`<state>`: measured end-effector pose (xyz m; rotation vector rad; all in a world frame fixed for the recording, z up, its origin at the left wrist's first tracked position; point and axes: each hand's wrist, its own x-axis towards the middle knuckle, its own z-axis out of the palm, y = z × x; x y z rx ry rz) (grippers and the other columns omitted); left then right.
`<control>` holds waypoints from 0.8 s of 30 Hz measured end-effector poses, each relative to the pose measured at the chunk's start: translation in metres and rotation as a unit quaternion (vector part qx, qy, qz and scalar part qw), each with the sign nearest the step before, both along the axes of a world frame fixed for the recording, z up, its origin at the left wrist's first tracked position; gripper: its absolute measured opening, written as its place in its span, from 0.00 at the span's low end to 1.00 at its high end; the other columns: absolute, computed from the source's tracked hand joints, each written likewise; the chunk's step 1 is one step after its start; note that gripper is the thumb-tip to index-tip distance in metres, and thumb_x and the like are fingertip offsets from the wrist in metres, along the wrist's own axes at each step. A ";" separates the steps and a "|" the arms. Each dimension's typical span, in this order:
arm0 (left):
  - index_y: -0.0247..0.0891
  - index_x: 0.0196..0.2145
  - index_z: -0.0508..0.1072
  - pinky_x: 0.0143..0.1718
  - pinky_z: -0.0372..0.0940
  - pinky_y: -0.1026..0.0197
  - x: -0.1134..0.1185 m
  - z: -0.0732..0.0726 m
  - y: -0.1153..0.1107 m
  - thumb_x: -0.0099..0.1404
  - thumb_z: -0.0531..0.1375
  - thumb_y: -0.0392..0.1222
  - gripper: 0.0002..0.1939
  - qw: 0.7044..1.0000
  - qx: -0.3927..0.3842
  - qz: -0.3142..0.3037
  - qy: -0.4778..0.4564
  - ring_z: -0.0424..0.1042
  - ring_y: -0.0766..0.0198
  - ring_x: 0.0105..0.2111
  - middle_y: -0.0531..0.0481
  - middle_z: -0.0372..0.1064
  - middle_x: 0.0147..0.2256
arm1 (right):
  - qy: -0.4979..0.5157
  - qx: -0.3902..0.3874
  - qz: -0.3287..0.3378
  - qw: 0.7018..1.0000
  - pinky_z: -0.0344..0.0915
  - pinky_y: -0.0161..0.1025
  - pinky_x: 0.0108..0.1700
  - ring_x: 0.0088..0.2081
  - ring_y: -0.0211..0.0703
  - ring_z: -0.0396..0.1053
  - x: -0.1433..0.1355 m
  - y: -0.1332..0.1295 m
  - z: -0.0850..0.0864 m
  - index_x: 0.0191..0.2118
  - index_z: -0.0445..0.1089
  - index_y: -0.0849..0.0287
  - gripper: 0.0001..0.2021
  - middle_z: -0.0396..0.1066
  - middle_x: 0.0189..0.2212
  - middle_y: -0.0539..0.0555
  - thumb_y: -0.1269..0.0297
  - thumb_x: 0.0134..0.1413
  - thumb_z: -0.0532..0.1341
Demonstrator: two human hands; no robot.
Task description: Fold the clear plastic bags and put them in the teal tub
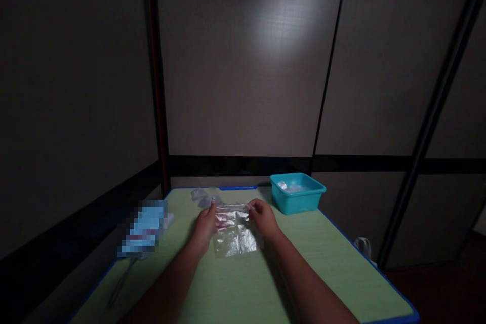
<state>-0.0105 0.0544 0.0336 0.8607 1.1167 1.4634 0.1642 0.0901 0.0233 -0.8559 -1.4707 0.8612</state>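
Observation:
A clear plastic bag (238, 235) with a crease down its middle is stretched between my two hands above the table. My left hand (205, 225) pinches its upper left corner, thumb on top. At the upper right corner, my right hand (262, 216) grips the edge between thumb and fingers. Along the top edge runs a band that looks like a zip strip. Some reddish colour shows on or through the upper left of the bag; I cannot tell what it is. Just behind my left hand lies more crumpled clear plastic (205, 196).
A turquoise basin (299, 202) with some clear plastic inside stands at the back right of the green, blue-edged table (311, 263). On the left lies a pixelated light-blue item (146, 228), with a thin strap-like thing (123, 281) nearer me. Wardrobe-like panels (243, 86) rise behind.

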 end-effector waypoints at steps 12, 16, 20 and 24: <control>0.31 0.28 0.72 0.25 0.66 0.62 -0.007 0.003 -0.002 0.63 0.49 0.54 0.23 1.000 0.023 0.020 0.000 0.73 0.58 0.24 0.42 0.73 0.22 | 0.043 0.018 -0.039 0.998 0.57 0.34 0.30 0.28 0.40 0.61 0.001 -0.006 0.012 0.24 0.64 0.59 0.16 0.65 0.22 0.49 0.50 0.46 0.58; 0.30 0.34 0.73 0.26 0.66 0.62 -0.009 0.005 -0.003 0.62 0.51 0.56 0.23 0.998 0.057 0.006 -0.022 0.73 0.58 0.26 0.42 0.74 0.26 | 0.161 -0.066 -0.039 0.984 0.58 0.34 0.26 0.24 0.38 0.61 -0.001 -0.005 0.013 0.25 0.60 0.57 0.17 0.64 0.21 0.48 0.47 0.43 0.59; 0.33 0.43 0.70 0.25 0.65 0.63 -0.008 0.007 -0.002 0.63 0.47 0.58 0.26 0.997 0.072 0.003 -0.028 0.73 0.59 0.26 0.43 0.74 0.30 | 0.231 -0.159 0.018 0.960 0.60 0.35 0.24 0.24 0.39 0.64 -0.005 -0.011 0.018 0.32 0.59 0.54 0.18 0.66 0.24 0.48 0.46 0.43 0.59; 0.38 0.47 0.67 0.26 0.66 0.63 -0.004 0.004 -0.001 0.62 0.52 0.56 0.23 0.998 0.046 -0.031 -0.013 0.74 0.59 0.30 0.43 0.73 0.35 | 0.208 -0.177 0.053 0.961 0.63 0.38 0.25 0.27 0.41 0.68 -0.008 -0.019 0.019 0.46 0.55 0.51 0.27 0.68 0.30 0.50 0.53 0.39 0.65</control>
